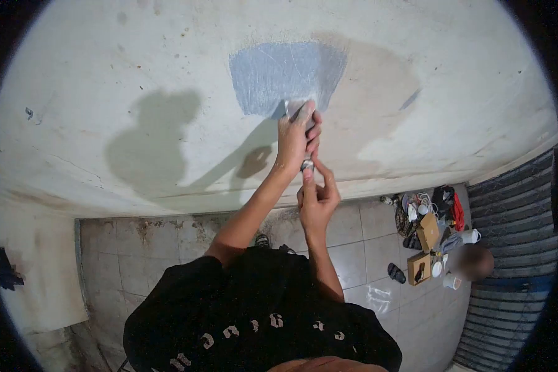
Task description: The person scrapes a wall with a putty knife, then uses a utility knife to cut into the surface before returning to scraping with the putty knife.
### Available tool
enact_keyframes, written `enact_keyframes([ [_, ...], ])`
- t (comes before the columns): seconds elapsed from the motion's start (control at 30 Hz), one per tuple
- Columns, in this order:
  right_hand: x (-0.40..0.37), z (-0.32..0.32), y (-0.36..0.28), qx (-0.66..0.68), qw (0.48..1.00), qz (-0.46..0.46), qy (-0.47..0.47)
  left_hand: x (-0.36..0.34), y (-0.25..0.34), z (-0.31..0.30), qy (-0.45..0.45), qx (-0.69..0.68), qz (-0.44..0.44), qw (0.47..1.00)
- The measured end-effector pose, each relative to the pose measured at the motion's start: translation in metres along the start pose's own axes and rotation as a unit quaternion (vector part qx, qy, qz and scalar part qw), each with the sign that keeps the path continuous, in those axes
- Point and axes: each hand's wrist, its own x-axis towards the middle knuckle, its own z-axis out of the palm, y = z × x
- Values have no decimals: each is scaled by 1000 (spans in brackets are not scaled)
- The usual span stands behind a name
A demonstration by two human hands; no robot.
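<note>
Pressing on the wall (136, 74) at the lower edge of the grey patch (285, 74), the scraper (299, 111) is clasped by the left hand (294, 139). The right hand (316, 198) pinches its handle end just below. This looks like the spreading step; another stroke calls for even pressure and a flat blade.

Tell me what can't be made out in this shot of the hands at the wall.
Head view, tool: only the blade tip shows; left hand and right hand cover the handle.
Head view, floor clutter: too small to name.
Head view, blurred spot beside it: unreadable.
Head view, dark shape at the left: featureless, near the lens rim.
</note>
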Motion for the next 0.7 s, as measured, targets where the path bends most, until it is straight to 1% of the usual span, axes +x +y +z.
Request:
enact_keyframes([
  [0.1,-3,-2,-9,-27,1000,4,-14,-3,-1,-1,2,-14,0,1000],
  [0.13,-3,-4,-13,-24,999,15,-17,-3,-1,0,3,-35,-17,999],
  [0.23,-2,-2,2,-9,1000,-8,-12,-3,-7,-5,4,-23,-6,1000],
  [0.27,-2,-2,8,-15,1000,-12,-10,-4,-9,-8,13,-20,-21,999],
  [0.37,-4,-2,2,-18,1000,8,-17,-2,-6,-8,4,-17,-16,1000],
  [0.5,-3,-5,11,-26,999,-13,-13,-5,-7,-7,5,-24,-12,1000],
  [0.53,-3,-4,15,-22,1000,-18,-10,-3,-8,-9,6,-30,-26,999],
  [0.63,3,1,9,-26,999,-41,-9,2,-4,-7,-8,-7,-4,1000],
  [0.67,3,2,8,-26,999,-42,-10,0,0,-4,-20,-18,-1,1000],
  [0.7,3,2,8,-26,999,-43,-12,1,-1,-5,-15,-10,7,1000],
])
